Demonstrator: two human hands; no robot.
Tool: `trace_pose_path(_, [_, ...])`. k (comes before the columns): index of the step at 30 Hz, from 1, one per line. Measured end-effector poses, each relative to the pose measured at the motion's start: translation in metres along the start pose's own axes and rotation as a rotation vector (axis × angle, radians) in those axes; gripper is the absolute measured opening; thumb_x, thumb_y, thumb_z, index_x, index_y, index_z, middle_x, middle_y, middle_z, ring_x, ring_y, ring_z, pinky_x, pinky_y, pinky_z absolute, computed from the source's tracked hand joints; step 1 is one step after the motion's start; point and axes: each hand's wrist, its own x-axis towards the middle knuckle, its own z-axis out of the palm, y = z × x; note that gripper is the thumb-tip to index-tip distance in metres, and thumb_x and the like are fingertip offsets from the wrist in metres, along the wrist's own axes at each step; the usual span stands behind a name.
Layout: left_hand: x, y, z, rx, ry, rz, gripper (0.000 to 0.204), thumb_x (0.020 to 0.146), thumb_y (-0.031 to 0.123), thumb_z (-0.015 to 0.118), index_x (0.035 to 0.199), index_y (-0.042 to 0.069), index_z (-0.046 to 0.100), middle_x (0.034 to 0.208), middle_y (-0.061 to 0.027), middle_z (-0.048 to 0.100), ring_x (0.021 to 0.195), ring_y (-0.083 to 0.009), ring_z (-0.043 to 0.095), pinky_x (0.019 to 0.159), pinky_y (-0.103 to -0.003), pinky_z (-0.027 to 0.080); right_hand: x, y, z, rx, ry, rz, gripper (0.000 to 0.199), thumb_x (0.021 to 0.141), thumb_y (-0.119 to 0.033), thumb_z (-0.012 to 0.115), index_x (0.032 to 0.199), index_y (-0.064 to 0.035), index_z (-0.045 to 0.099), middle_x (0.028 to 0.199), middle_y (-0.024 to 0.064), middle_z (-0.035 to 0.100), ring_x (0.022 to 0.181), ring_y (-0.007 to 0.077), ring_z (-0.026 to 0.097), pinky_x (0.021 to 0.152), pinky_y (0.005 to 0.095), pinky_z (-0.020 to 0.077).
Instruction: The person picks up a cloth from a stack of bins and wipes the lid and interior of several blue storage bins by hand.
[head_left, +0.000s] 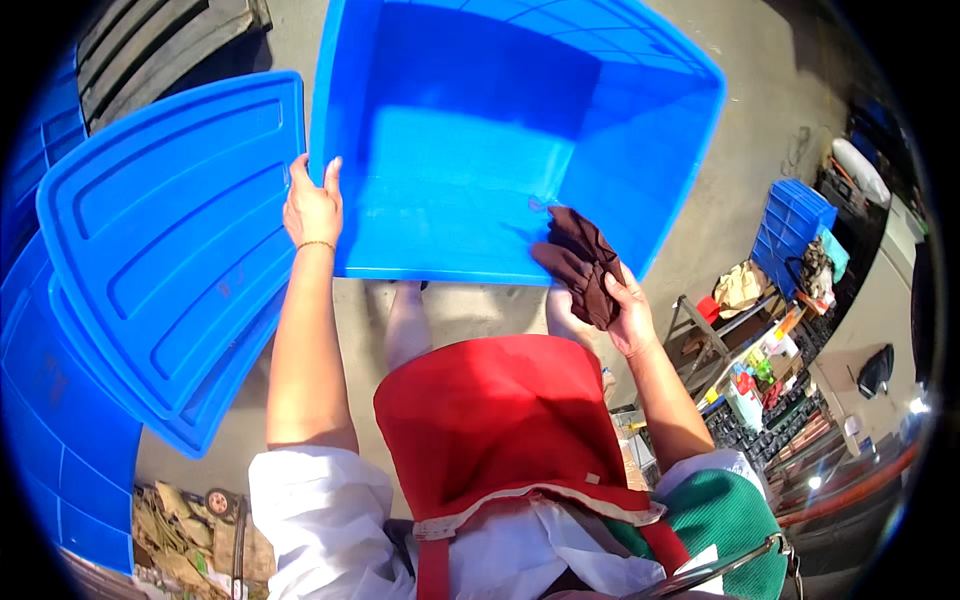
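A large open blue plastic bin [480, 225] lies in front of me, its inside facing me and partly in shadow. At its near left corner my left hand [313, 212] grips the rim, thumb over the bin's side and fingers toward the blue lid beside it. The ribbed blue lid [190, 220] leans at a tilt to the left. My right hand [628, 310] is closed on a crumpled dark brown cloth [582, 262], which hangs over the bin's near right edge. The cloth hides part of that rim.
More blue bins [70, 400] stand at the far left, near a grey slatted pallet [165, 50]. To the right are a blue crate [790, 235] and a cluttered rack [740, 370] with bottles. Brown scraps and a small wheel [220, 503] lie at the lower left.
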Motion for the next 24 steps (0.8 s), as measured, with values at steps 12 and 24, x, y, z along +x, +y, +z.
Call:
trace_pose_path(12, [-0.208,0.07,-0.079,-2.04,-1.134,-0.48,0.103,0.076,0.079,0.024,0.139,-0.002,0.026,0.138,-0.0143,0.038,0.128,-0.0286,0.035,0.105,-0.045,0.028,-0.147,-0.041,0.089,0.396,-0.546,0.051,0.054,0.087,-0.012,0.048,0.137,-0.0022,0.03,0.137,0.0159,0.04,0.127,0.0299,0.038,0.107,0.0449,0.0295])
trace_pose_path(24, [-0.365,0.12,-0.134,-1.869,-0.513,-0.465,0.055,0.094,0.05,0.032,0.131,0.009,0.041,0.126,-0.0086,0.051,0.111,-0.0252,0.053,0.09,-0.039,0.046,-0.241,-0.089,0.075,-1.517,-0.894,-1.234,0.026,0.064,0.005,0.058,0.086,-0.0071,0.064,0.111,0.0096,0.056,0.106,0.0314,0.052,0.086,0.0378,0.0455])
